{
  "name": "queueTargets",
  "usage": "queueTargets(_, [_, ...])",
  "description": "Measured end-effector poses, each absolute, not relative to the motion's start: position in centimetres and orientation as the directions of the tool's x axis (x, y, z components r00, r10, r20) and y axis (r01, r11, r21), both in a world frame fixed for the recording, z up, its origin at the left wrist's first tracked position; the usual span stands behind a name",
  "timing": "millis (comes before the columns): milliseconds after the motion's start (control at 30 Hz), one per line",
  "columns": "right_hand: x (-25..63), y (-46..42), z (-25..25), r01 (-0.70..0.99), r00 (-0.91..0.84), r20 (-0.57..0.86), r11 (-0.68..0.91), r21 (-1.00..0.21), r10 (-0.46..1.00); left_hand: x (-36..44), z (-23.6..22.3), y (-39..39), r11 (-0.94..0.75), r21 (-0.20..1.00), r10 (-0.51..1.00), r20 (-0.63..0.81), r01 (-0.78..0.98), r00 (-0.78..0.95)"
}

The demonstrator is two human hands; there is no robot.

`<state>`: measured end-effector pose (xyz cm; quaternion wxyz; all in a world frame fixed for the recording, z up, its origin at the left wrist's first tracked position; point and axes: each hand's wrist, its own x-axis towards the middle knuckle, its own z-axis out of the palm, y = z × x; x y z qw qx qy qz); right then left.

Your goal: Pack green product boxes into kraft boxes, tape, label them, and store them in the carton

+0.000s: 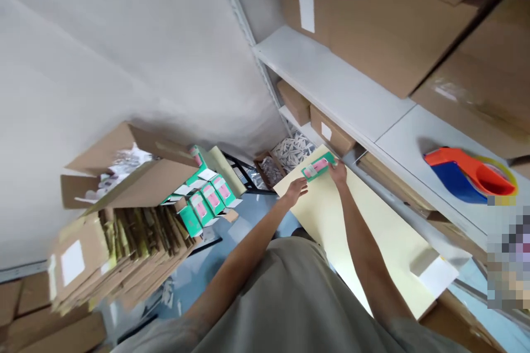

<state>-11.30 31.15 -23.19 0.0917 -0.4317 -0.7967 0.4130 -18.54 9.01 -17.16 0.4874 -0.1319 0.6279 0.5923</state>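
A flat green carton with a pink panel [318,167] is at the far end of the pale yellow tabletop [356,237]. My right hand [338,172] grips the carton's right end, with the thumb and fingers closed around it. Close by the carton's left end is my left hand [296,192], its fingers stretched out and slightly apart. Whether those fingertips touch the carton I cannot tell. On the near right of the tabletop stands a small white box [434,274].
Several similar green cartons [211,198] stand at left, beside an open cardboard box [136,182] on stacked flattened cardboard [136,253]. A grey shelf [331,77] on the right bears large boxes and an orange and blue tape dispenser [467,174]. White pieces [292,151] fill the far corner.
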Motion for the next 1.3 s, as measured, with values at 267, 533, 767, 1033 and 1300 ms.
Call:
queueTargets(267, [-14.2,18.1,-21.1,0.507,-0.724,-0.289,0.199,-0.838,0.627,-18.3,-14.3,-2.0,0.094,0.663,0.405,-0.707,-0.743,-0.580])
queueTargets(533, [-23.5,-0.6,-16.2,0.309,-0.938,-0.235,0.308,-0.900,0.254,-24.0,-10.2,-19.3,-0.326,0.698,0.258,-0.583,-0.637,-0.771])
queueTargets(767, [-31.0,-20.2,-12.2,0.112,-0.983,-0.154,0.347,-0.931,-0.096,-25.5,-7.2,-41.5,-0.656,0.675,-0.116,-0.533,-0.338,-0.838])
queueTargets(1033, [-35.6,-40.6,-7.7,-0.296,-0.898,0.143,0.331,-0.896,-0.417,-24.1,-5.8,-56.1,-0.718,0.664,-0.310,-0.571,-0.206,-0.760])
queueTargets(1300, [-37.9,-48.7,-7.9,-0.449,-0.789,0.014,0.561,-0.695,-0.614,-25.4,-5.2,-61.0,-0.660,0.746,-0.601,-0.452,0.090,-0.660])
